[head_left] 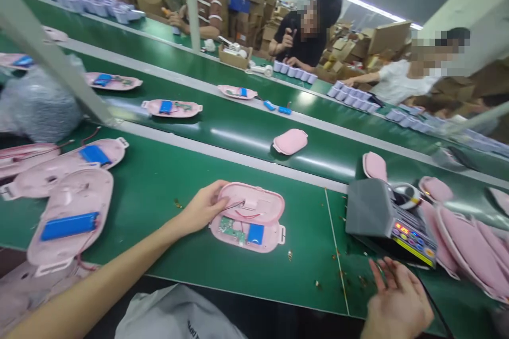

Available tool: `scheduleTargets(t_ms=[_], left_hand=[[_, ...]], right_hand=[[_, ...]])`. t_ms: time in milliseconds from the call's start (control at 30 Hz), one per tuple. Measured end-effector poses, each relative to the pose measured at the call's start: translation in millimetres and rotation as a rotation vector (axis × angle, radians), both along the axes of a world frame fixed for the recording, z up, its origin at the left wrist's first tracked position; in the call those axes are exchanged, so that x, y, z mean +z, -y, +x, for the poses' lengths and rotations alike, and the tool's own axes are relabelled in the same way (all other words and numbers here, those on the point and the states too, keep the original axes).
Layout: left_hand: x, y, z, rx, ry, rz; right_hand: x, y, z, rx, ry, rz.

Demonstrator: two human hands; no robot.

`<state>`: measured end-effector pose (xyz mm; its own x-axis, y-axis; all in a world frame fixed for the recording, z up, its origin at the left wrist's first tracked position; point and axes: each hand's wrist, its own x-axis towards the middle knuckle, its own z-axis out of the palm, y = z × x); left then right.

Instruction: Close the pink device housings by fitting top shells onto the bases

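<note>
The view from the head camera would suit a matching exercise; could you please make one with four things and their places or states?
Things
1. Left hand
2. Right hand
3. Grey unit
4. Plastic bag

Places and states
A. showing lit red digits
B. at the far left, partly behind a slanted post
C. at the edge of an upper pink shell
D. away from the opened pink shell, near the digits

Right pairs: 1-C, 2-D, 3-A, 4-B
</note>
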<state>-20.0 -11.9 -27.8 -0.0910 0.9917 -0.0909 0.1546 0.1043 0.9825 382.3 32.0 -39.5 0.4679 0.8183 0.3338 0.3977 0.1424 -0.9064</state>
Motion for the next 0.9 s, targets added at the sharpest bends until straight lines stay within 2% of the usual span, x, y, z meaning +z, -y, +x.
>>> scheduleTargets(t_ms=[33, 67, 100, 167, 200, 267, 333, 500, 633, 700, 833, 900], left_hand=[[-0.8, 0, 0, -0.014, 0.036, 0.005], [-2.1, 0, 0, -0.024, 0.071, 0.016], [-3.8, 0, -1, -0.033, 0.103, 0.032], [-7.9, 0, -1, -0.043, 0.151, 0.068], [-9.8, 0, -1, -0.047, 0.17, 0.085], [-13.0, 1, -1, -0.052, 0.202, 0.11], [-14.8, 2, -1, -0.054, 0.213, 0.121], [-17.4, 2, -2, -0.039, 0.177, 0.174], [-21.5, 0, -3, -0.055, 0.199, 0.187], [-23.6, 1, -3, -0.065, 0.176, 0.175], [-24.8, 5, -4, -0.028, 0.139, 0.175], [-23.1, 8, -4, 0.005, 0.091, 0.176]], right_hand=[[9.7, 1, -28, -0.033, -0.127, 0.043], [22.2, 2, -57, 0.046, -0.159, 0.068], [35.8, 4, -87, 0.233, -0.065, 0.089], [59.9, 2, -146, 0.68, 0.296, 0.084], [67.7, -1, -172, 0.841, 0.463, 0.086], [72.9, -11, -213, 1.064, 0.738, 0.091], [67.2, -23, -236, 1.157, 0.922, 0.101], [45.2, -35, -244, 1.131, 1.098, 0.164], [40.6, -30, -249, 1.054, 1.143, 0.212], [43.8, -29, -254, 0.993, 1.153, 0.123], [55.3, -38, -256, 0.793, 1.114, -0.243], [58.3, -44, -251, 0.845, 1.012, -0.323]])
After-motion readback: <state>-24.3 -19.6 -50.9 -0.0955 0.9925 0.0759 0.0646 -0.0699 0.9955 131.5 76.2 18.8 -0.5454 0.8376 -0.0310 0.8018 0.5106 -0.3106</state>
